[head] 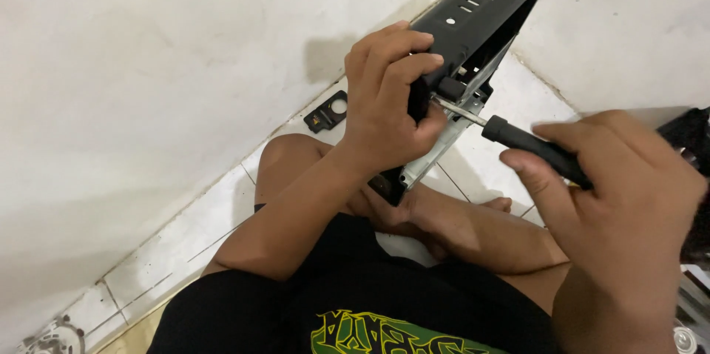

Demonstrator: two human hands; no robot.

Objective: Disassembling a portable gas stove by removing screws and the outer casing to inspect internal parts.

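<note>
White tiles (481, 154) below — left hand (388, 99) grips black casing (481, 6), right hand (614, 199) grips screwdriver (518, 138).

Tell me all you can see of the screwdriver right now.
The screwdriver has a black handle, matt like rubber or plastic, and a thin bright metal shaft. It lies nearly level, sloping up to the left. The right hand grips the handle, fingers wrapped around it. The tip goes in at the edge of the black casing, beside a silvery metal bracket, close to the left hand that holds the casing. The tip's shape is hidden.
</note>
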